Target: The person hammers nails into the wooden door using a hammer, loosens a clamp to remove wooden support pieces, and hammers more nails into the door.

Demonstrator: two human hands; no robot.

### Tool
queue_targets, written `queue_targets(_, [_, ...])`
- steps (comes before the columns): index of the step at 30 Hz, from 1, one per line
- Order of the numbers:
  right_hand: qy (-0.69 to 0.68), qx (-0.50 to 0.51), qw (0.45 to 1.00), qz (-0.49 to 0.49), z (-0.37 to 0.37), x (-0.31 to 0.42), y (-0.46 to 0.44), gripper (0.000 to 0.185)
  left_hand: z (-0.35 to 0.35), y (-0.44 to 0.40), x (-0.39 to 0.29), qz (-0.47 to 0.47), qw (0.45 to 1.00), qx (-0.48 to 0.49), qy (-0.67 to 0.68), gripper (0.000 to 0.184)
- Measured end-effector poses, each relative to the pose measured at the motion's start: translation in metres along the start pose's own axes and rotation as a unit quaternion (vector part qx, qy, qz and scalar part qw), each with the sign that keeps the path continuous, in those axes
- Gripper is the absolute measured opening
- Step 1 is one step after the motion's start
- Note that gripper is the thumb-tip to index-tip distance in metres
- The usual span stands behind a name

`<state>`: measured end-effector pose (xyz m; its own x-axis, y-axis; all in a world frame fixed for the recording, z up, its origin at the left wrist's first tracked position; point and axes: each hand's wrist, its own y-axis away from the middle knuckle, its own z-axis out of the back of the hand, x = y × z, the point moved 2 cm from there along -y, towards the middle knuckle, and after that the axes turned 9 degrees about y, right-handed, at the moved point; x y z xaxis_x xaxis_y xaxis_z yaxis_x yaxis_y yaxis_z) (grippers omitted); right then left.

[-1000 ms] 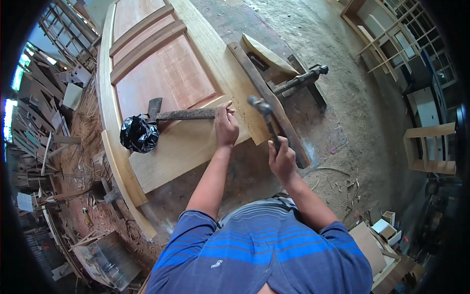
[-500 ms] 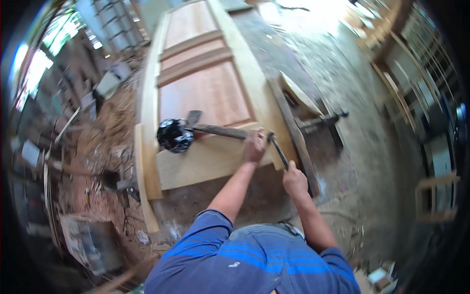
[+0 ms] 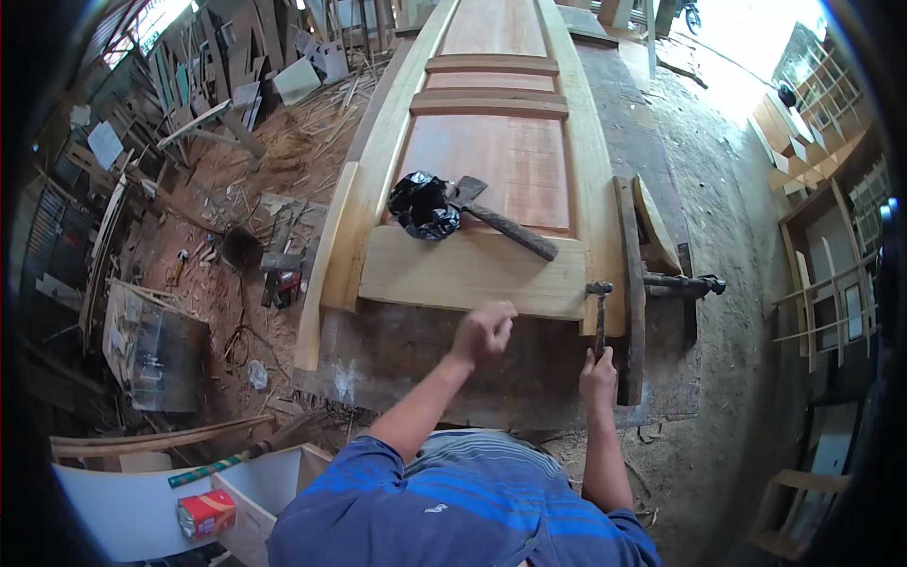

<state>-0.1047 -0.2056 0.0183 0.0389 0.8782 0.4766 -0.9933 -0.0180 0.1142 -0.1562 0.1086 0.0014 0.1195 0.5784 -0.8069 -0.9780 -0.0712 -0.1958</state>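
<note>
My right hand [image 3: 597,380] is closed around the handle of a hammer [image 3: 601,317]. The hammer's head lies over the lower right corner of a panelled wooden door [image 3: 472,265]. My left hand [image 3: 484,335] hovers just off the door's bottom edge, its fingers curled and somewhat blurred; whether anything small is pinched there is hidden. On the door rest a hatchet [image 3: 510,231] with a worn wooden handle and, touching its blade end, a crumpled black plastic bag [image 3: 424,205].
The door lies on a worn workbench [image 3: 453,364]. A dark wooden bar [image 3: 629,293] and a metal clamp [image 3: 685,283] line its right side. Wood scraps and shavings [image 3: 293,142] cover the floor at left. A white open box [image 3: 123,510] with a red packet [image 3: 207,513] stands lower left.
My left hand has drawn back from the door's lower right corner toward my body and left. My right hand still grips the hammer. The whole view has shifted and turned.
</note>
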Motion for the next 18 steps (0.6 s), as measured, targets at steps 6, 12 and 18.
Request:
queue_targets(6, [-0.028, -0.018, 0.999, -0.020, -0.014, 0.016, 0.009, 0.031, 0.145, -0.066, -0.003, -0.019, 0.898, -0.398, -0.188, 0.062])
queue_targets(12, [-0.026, -0.056, 0.998, -0.032, -0.032, 0.030, 0.016, 0.034, 0.197, -0.122, 0.081, 0.031, 0.914, -0.392, -0.098, 0.025])
queue_targets(18, [-0.025, -0.055, 0.995, -0.077, -0.035, 0.044, 0.042, 0.037, 0.329, -0.144, -0.001, -0.054, 0.920, -0.386, 0.045, 0.022])
